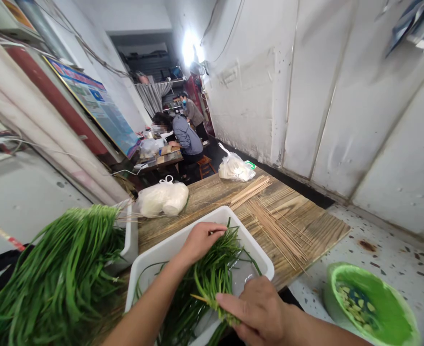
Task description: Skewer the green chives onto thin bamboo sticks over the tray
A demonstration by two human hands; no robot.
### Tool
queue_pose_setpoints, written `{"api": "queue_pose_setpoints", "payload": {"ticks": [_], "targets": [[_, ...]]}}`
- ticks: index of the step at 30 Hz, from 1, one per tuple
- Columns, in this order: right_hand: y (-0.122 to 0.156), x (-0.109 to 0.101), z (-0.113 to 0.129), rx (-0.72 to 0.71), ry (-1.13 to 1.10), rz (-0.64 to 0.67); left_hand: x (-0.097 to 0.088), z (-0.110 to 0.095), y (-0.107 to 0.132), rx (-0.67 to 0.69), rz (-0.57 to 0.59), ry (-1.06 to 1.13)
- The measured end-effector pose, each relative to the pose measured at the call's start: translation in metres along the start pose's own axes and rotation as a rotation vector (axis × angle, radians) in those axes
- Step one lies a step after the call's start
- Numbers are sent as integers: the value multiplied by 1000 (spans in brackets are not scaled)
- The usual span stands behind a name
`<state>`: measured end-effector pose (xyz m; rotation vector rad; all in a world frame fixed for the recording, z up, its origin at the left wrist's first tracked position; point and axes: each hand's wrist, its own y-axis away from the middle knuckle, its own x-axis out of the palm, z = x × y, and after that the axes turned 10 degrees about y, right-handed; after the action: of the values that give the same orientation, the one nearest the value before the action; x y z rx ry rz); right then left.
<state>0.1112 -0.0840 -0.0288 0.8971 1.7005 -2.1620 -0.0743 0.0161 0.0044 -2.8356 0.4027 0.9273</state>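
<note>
My right hand [260,307] is closed round a folded bunch of garlic chives [214,288] at the front right of a white plastic tray [264,257]. A thin wooden skewer [198,298] pokes out of the bunch on its left side. My left hand [202,242] reaches over the tray, thumb and fingers pinched at the loose chives [230,245] near the far rim. More long green chives lie in the tray under my left forearm. What exactly sits between the left fingertips is hard to make out.
Many bare skewers [277,230] lie on the wooden table [323,228]. Two plastic bags, one left [163,198] and one right [235,167], stand on it. A big chive heap [64,259] fills the left. A green bucket [395,298] stands right. Two people [186,134] are farther back.
</note>
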Motion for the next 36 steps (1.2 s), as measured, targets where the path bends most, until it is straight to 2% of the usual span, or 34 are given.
{"api": "queue_pose_setpoints", "payload": {"ticks": [5, 10, 12, 14, 16, 19, 21, 22, 25, 27, 29, 31, 33, 36], "targets": [[2, -4, 2, 18, 35, -20, 23, 11, -16, 17, 56, -224], [3, -7, 3, 25, 62, -41, 30, 13, -26, 25, 114, -128], [4, -7, 3, 30, 67, -43, 27, 11, -29, -5, 88, -127], [5, -7, 3, 37, 55, -39, 16, 4, -27, -11, -15, -131], [6, -6, 3, 46, 36, -27, -2, -10, -20, 19, -182, -139], [8, -5, 2, 66, 25, -23, -35, -37, 2, 146, -346, -271], [9, -5, 1, 84, 15, -34, -54, -51, 19, 236, -356, -395], [10, -5, 1, 96, 4, -42, -61, -55, 26, 232, -324, -443], [13, -3, -1, 137, -34, -87, -69, -54, 39, 80, -107, -563], [16, -1, -3, 152, -52, -117, -66, -45, 40, -83, 63, -649], [19, 0, -4, 158, -63, -124, -59, -38, 35, -184, 153, -714], [21, 0, -4, 156, -62, -131, -49, -33, 26, -145, 118, -682], [22, 0, -3, 157, -56, -147, -34, -28, 14, -23, 44, -534], [23, 0, -3, 172, -53, -152, 0, -16, -6, 34, 108, -324]]}}
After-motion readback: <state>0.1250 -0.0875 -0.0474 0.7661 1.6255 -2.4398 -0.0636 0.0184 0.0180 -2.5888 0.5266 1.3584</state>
